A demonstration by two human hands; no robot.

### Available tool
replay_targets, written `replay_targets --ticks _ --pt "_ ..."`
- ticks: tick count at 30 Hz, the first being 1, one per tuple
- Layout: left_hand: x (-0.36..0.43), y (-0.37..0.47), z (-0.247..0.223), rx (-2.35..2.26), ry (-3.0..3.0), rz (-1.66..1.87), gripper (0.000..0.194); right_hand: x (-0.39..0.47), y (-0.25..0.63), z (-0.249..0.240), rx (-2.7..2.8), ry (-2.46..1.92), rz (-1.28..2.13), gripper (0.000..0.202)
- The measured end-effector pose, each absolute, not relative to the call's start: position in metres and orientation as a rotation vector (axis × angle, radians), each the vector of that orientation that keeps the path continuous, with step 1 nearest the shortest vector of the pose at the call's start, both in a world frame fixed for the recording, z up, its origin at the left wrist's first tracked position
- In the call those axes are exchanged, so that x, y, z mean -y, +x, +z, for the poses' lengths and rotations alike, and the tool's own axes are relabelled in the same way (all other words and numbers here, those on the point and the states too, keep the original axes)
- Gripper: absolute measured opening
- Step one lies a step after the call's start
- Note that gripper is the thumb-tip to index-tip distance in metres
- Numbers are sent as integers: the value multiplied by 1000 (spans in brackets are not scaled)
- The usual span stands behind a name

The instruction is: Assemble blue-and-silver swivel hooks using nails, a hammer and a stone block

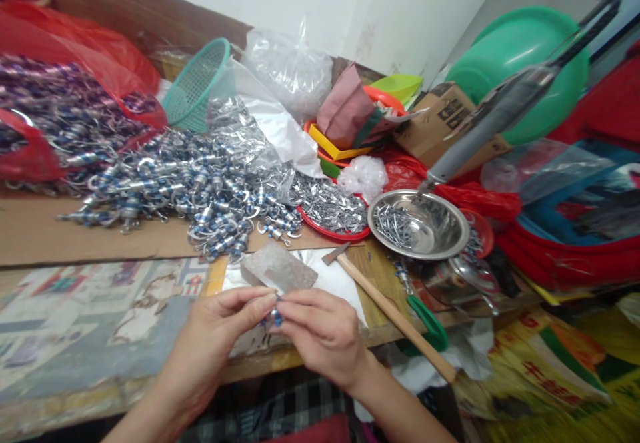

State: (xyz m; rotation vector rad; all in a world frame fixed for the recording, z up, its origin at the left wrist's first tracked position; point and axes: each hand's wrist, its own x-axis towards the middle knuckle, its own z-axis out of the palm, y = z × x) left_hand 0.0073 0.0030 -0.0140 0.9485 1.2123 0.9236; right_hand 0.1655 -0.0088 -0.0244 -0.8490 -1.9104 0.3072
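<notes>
Near the front edge of the table, my left hand point(220, 326) and my right hand point(325, 329) meet, fingertips pinched together on a small blue and silver metal piece point(277, 316). My fingers cover most of it, so its full shape is hidden. Just beyond my fingertips lies a grey block point(279, 267) on white paper. A hammer point(390, 309) with a wooden handle rests to the right of my right hand. Behind the block is a large heap of blue and silver metal pieces point(185, 176).
Small silver parts fill a red tray point(333, 235). Beside it, a steel bowl point(450, 236) holds pins. A grey metal arm point(490, 123) slants over the bowl. Red bags, a turquoise basket point(197, 86) and a green basin point(525, 63) stand behind.
</notes>
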Motion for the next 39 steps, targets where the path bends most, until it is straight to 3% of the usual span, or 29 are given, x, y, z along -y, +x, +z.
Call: replay_targets --ticks 6,8,13,16,24,31,36,39 --pt "5 14 -21 -1123 893 1053 64 10 172 -11 1841 -1030 613 15" --pt "4 15 -24 -1088 896 1102 69 -2 182 -2 1932 -1076 729 14" --pt "-5 16 -28 -1057 892 1109 81 -65 201 -2 2061 -1608 417 18" --pt "-9 16 -25 -1068 882 1080 87 -95 198 -16 2181 -1677 406 12" --pt "-18 13 -25 -1101 813 1048 94 -104 197 -25 2403 -1489 455 28" --pt "-16 13 -28 -1080 799 1059 90 -79 208 -11 2240 -1364 395 15" --pt "-16 13 -29 -1048 792 1079 89 -35 183 -10 2249 -894 322 20" --pt "-15 13 -30 -1040 803 1081 87 -22 177 -2 2337 -975 248 15"
